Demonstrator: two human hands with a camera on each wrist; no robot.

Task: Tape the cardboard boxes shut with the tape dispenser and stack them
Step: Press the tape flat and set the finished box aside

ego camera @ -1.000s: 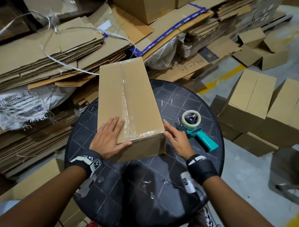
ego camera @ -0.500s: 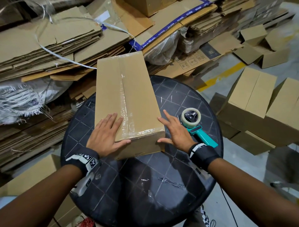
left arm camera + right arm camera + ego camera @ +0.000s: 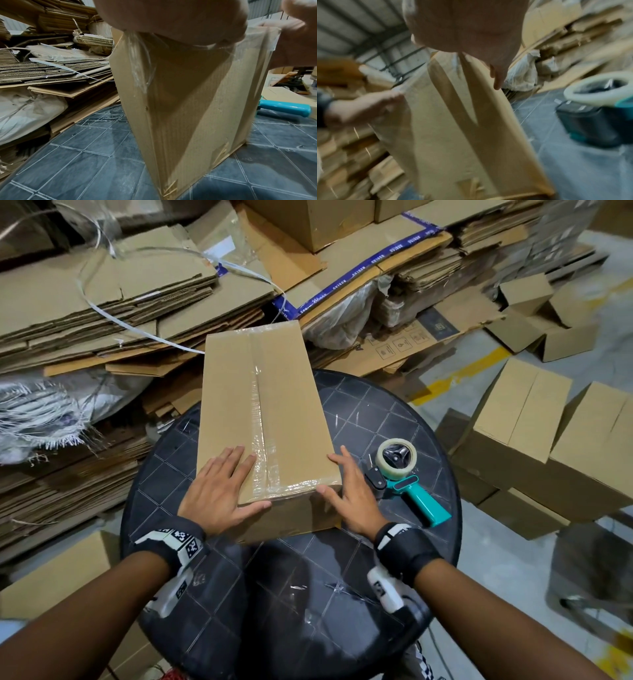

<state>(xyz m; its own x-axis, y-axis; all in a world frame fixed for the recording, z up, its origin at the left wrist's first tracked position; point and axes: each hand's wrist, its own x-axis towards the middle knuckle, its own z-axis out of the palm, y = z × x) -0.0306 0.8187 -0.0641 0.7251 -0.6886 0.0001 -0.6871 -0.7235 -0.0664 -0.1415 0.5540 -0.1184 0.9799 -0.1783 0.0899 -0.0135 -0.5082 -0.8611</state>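
Observation:
A long cardboard box (image 3: pixel 284 392) lies on the round black table (image 3: pixel 308 594), its top seam covered with clear tape that folds over the near end. My left hand (image 3: pixel 219 487) lies flat on the near left of the top, its thumb along the near upper edge. My right hand (image 3: pixel 352 494) presses straight fingers against the box's right side at the near corner, thumb touching the near edge. The teal tape dispenser (image 3: pixel 407 484) lies on the table just right of my right hand. The left wrist view shows the box's taped near face (image 3: pixel 197 101).
Closed boxes (image 3: pixel 534 433) stand on the floor to the right, with smaller ones (image 3: pixel 534 313) farther back. Stacks of flattened cardboard (image 3: pixel 102 313) and white sacks (image 3: pixel 44 412) crowd the left and far sides. The box's far end overhangs the table edge.
My right hand has moved in from the table beside the box to press on its near right corner. The left hand stays on the top; the box has hardly shifted.

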